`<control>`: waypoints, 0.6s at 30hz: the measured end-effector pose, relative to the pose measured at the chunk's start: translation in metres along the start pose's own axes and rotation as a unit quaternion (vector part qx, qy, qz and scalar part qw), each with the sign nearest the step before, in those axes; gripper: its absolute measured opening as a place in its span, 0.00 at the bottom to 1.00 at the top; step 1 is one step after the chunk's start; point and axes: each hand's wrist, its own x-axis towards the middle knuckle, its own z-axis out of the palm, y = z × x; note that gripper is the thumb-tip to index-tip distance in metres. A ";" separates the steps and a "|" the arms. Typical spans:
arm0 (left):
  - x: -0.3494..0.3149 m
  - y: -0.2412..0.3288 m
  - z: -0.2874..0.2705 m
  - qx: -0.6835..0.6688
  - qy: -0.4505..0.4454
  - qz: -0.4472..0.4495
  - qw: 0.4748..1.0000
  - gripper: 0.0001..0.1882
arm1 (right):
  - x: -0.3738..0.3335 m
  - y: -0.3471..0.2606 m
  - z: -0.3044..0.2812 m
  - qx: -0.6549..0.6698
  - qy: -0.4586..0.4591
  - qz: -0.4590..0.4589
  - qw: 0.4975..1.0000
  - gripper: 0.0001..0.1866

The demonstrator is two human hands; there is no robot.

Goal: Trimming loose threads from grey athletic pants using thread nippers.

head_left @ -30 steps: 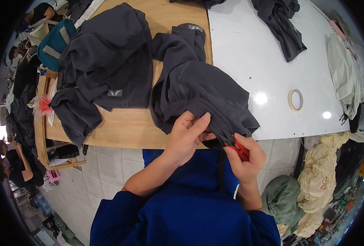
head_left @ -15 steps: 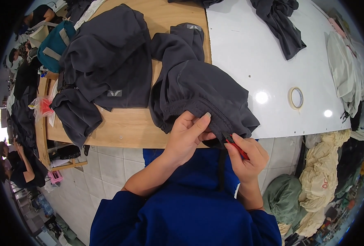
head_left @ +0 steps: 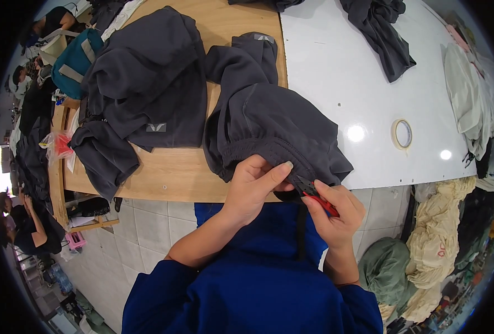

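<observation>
A dark grey garment with a gathered elastic waistband lies at the table's near edge, partly hanging over it. My left hand pinches the waistband between thumb and fingers. In my right hand is a pair of red-handled thread snips, their dark blades pointing at the band just right of my left thumb. Whether a thread lies between the blades is too small to tell.
More dark grey garments are piled left on the wooden table. On the white tabletop lie a tape roll and another dark garment. Cream cloth and a green bundle sit lower right. People work far left.
The snips have turned in my right hand, and more of their red handles and dark blades show. My left thumb has shifted slightly right and down along the waistband.
</observation>
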 end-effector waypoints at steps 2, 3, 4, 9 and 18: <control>0.000 0.001 0.001 0.001 0.005 0.001 1.000 0.07 | 0.000 -0.001 0.000 0.003 -0.002 0.004 1.000 0.18; 0.000 0.000 0.000 0.001 0.005 0.001 1.000 0.07 | 0.000 -0.001 0.000 0.006 -0.004 0.009 1.000 0.18; 0.000 -0.001 -0.001 0.002 0.002 0.002 1.000 0.07 | 0.000 -0.001 0.001 0.006 -0.004 0.010 1.000 0.18; -0.001 0.001 0.000 -0.003 -0.003 0.000 1.000 0.08 | 0.000 -0.001 0.002 0.028 -0.011 0.007 1.000 0.15; -0.002 0.000 0.000 -0.004 -0.011 -0.007 1.000 0.07 | -0.002 0.000 0.003 0.003 -0.006 0.009 1.000 0.15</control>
